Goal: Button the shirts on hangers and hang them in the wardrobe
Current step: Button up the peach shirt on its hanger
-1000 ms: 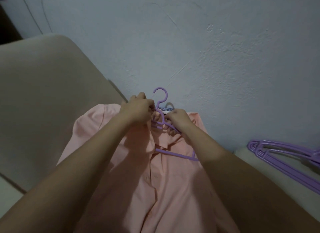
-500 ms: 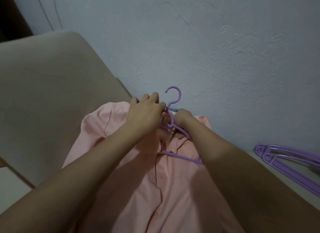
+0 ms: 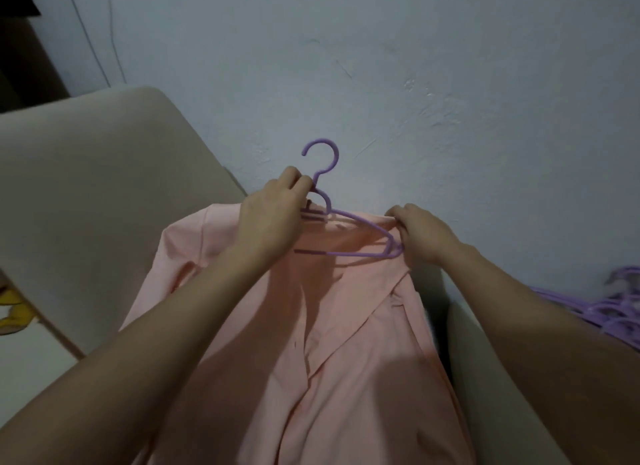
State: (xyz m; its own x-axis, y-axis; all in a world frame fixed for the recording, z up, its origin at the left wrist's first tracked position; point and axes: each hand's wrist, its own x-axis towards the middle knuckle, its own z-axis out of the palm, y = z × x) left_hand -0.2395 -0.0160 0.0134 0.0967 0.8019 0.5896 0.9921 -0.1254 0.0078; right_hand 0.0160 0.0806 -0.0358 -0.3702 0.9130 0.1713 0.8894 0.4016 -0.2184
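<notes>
A salmon-pink shirt (image 3: 346, 343) hangs in front of me on a purple plastic hanger (image 3: 360, 253), its front placket running down the middle. My left hand (image 3: 273, 219) grips the hanger at its neck, just under the hook (image 3: 323, 156). My right hand (image 3: 422, 232) pinches the shirt's shoulder fabric at the hanger's right end. The hanger's right arm and lower bar show above the open collar; its left arm is hidden under my left hand and the cloth.
A beige padded surface (image 3: 86, 194) fills the left side, with a second beige surface (image 3: 485, 378) at the lower right. Several purple hangers (image 3: 609, 312) lie in a pile at the right edge. A pale blue wall (image 3: 415, 84) stands right behind the shirt.
My right hand has moved from the collar out to the right shoulder of the shirt. The hanger and shirt sit higher and the hanger's right arm now shows.
</notes>
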